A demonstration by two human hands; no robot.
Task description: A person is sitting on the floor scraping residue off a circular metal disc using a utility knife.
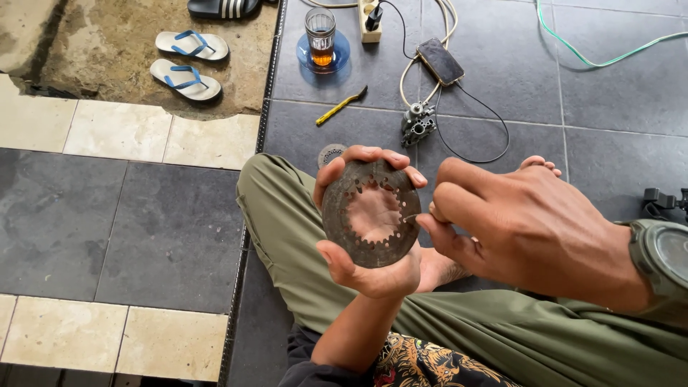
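Rusty toothed ring [370, 213] in left hand [365, 261] grip (pitted); right hand [527, 226] pinching thin tool

The toothed metal ring [337, 215] in the left hand [373, 215] is dull grey-brown, mottled with rust. The trousers [287, 222] are olive green, and the wristwatch [663, 261] on the right hand [523, 226] is a matching drab green. The cloth [423, 365] at the lap is black with an orange and gold ornate print. The floor tiles [616, 79] are dark slate grey; beside them lie cream tiles [118, 129]. The flip-flops [188, 61] are white with blue straps. The glass [320, 36] holds amber liquid on a blue saucer [342, 51]. The brush [341, 105] has a yellow handle, and one cable [595, 61] is green.
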